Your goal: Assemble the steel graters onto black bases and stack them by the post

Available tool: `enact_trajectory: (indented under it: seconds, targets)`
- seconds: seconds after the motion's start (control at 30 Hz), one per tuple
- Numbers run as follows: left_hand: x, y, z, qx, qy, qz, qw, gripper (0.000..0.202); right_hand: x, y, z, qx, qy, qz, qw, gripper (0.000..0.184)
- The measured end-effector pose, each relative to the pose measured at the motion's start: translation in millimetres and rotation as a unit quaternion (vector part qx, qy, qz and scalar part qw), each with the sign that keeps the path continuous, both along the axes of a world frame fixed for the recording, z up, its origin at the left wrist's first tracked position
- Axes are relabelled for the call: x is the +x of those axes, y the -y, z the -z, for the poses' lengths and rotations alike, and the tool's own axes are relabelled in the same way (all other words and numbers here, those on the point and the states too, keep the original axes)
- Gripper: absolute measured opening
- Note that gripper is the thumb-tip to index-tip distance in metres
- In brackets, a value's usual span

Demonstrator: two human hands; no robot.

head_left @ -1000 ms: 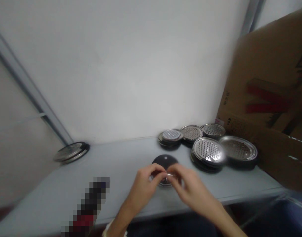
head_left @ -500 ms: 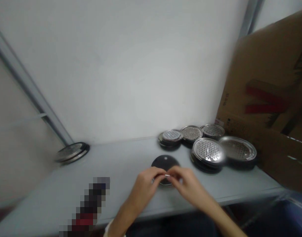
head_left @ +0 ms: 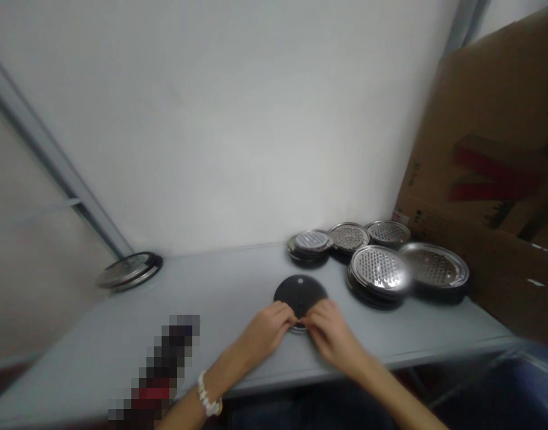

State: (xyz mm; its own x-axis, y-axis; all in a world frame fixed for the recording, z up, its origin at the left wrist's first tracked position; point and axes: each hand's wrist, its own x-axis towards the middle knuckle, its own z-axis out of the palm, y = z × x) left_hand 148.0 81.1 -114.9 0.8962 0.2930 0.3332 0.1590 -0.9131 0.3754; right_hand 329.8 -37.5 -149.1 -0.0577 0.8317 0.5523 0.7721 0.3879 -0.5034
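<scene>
A round black disc [head_left: 299,292] with a small pale hole near its far edge lies tilted over a steel rim [head_left: 299,328] on the grey table [head_left: 238,269]. My left hand [head_left: 267,330] and my right hand [head_left: 330,337] both grip the disc's near edge from either side, fingertips meeting at its lower edge. The hands hide most of the steel piece beneath. A white beaded bracelet [head_left: 208,394] circles my left wrist.
Several stacks of perforated steel plates [head_left: 378,272] stand to the right of the disc, and another stack [head_left: 131,271] lies at the far left. A pixelated bottle-like object [head_left: 164,370] is at the near left. A cardboard box [head_left: 484,179] leans at right.
Both hands have dropped lower and moved slightly apart, now pressing on the disc's near edge. More of the black disc shows, and the bracelet has come into view.
</scene>
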Motion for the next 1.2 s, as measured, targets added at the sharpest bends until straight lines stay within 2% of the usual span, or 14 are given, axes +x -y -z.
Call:
enact_trajectory:
  seconds: [0.23,0.53,0.8,0.97,1.2]
  targets:
    - [1.9,-5.8,3.0,-0.021,-0.002,0.02,1.0,0.019,3.6,-4.8,5.6,0.005,-0.027,0.001,1.0,0.02]
    - [9.7,-8.5,3.0,0.021,-0.017,0.022,0.999,0.019,8.5,-13.2,22.2,0.022,-0.005,0.004,1.0,0.02]
    - [10.8,-15.5,-0.9,0.003,0.007,0.029,1.0,0.02,4.2,-14.4,15.0,0.029,0.035,0.035,0.998,0.02]
    - [8.0,-21.5,7.7,-0.008,0.04,0.053,0.998,0.019,5.6,-13.3,14.0,0.054,0.032,0.018,0.998,0.022]
    - [9.0,-28.6,23.9,-0.016,0.09,0.094,0.991,0.02,10.2,-14.9,9.2,0.012,0.047,0.0,0.999,0.026]
